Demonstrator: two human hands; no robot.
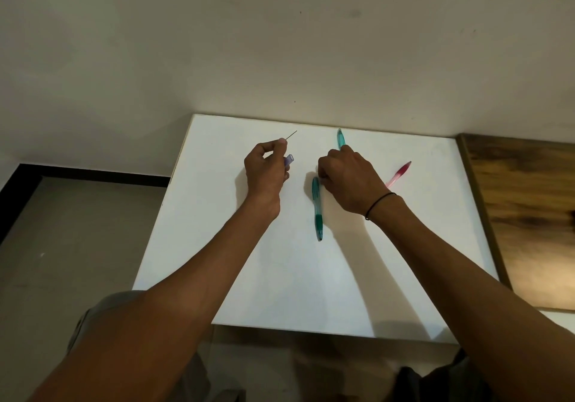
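The left hand [266, 168] pinches a thin lead [292, 135] over the far left of the white table [404, 246] and also keeps a purple tube [289, 160]. The right hand [348, 177] is closed around a teal pencil [341, 137]. To load it well, I think the lead should meet the pencil's opening straight and go in gently, because it can break easily.

We seem to be in a plain room of a home or a small study space; we cannot tell which. A white table [404, 246] stands with its far edge against a scuffed, off-white wall [217, 43]. Left of it lies a grey floor [77, 230] with a black skirting [93, 173]. A wooden board [529, 215] adjoins the table's right edge. A teal pen [317, 208] and a pink pen [399, 173] suggest desk work.
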